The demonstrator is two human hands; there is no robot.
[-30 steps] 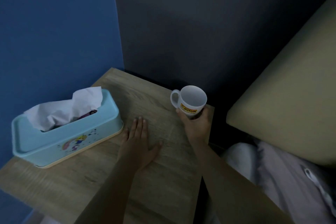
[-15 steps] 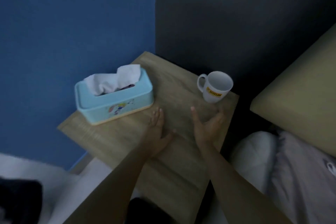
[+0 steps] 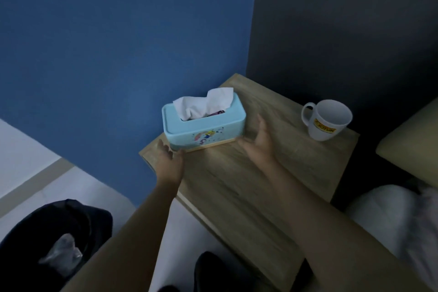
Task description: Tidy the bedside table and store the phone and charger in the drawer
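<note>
While both hands, the left hand [image 3: 171,161] and right hand [image 3: 259,141], hover spread and empty either side of the tissue box [image 3: 203,125], a careless shove could slide it off the surface [image 3: 248,185] edge. Phone and charger are nowhere visible.

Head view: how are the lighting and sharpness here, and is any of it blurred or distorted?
Head view: dim, bluish room light, no glare; the right hand and left hand are motion-smeared, while the tissue box and mug stay fairly sharp; the wide-angle lens tilts the wall corner and skews the bedside table; the bin at lower left is nearly lost in shadow.
</note>
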